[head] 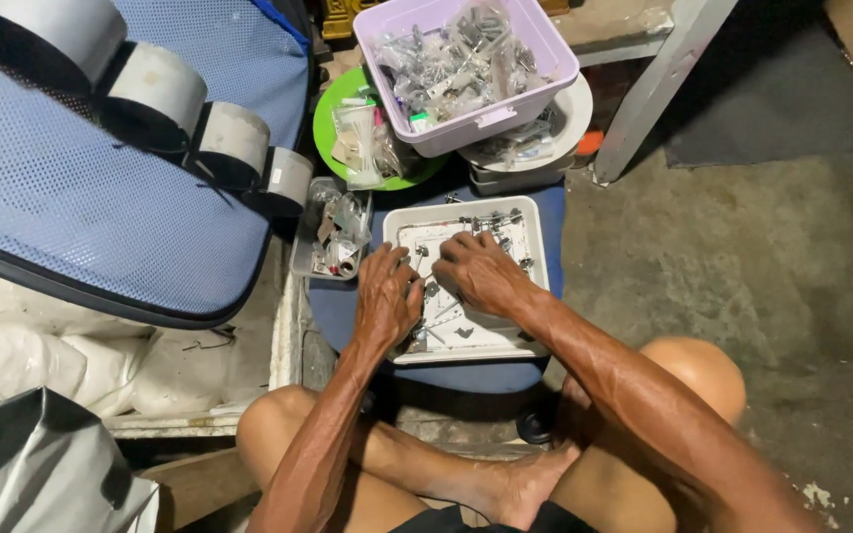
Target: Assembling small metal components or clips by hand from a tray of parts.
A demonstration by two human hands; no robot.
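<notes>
White tray [535, 212], shallow and rectangular, sits on a blue stool seat [338, 306] in front of the seated person's knees, with small metal screws and brackets [501, 222] scattered across it. Seen from the head camera, both hands rest palm-down inside the tray, close together. The left hand [387, 296] lies over the tray's left edge, its fingers curled down onto the small parts; what it pinches, if anything, cannot be told. The right hand [481, 271] covers the tray's middle, fingertips bent onto the hardware, its hold likewise hidden. Just left of the tray stands a small clear container [333, 232] of odd bits. Behind it are a green plate [328, 118], a lilac tub [471, 64] full of bagged metal fittings, and a blue mesh chair back [81, 197] carrying grey pipe sections [155, 89]
</notes>
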